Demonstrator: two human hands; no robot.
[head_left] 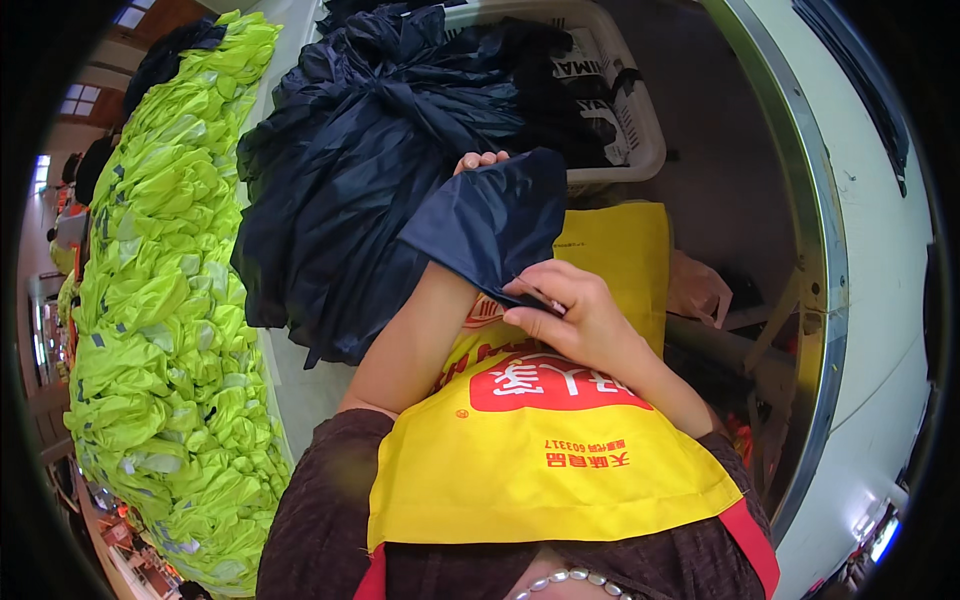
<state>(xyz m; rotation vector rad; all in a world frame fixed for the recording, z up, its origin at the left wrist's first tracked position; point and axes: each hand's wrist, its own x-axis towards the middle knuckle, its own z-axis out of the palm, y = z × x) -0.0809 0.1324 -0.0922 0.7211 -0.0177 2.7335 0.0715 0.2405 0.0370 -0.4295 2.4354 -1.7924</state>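
Observation:
A piece of dark navy fabric (500, 215) is spread over my left hand (482, 160). Only the fingertips show, curled over the far edge of the cloth; the palm is hidden beneath it. At the near right corner of the cloth is my right hand (572, 308), thumb and fingers closed around a slim metallic tool (540, 294). Most of that tool is covered by the fingers, so its kind is unclear. Directly to the left, a large heap of gathered navy fabric (340, 200) lies on the pale table (312, 395), touching the piece I hold.
Bright yellow-green garments (175, 330) are piled in a long stack at the left. Beyond the navy heap stands a white plastic basket (645, 130) with dark cloth and printed bags. A metal-edged pale table (880, 330) runs along the right. My yellow apron (560, 490) covers my lap.

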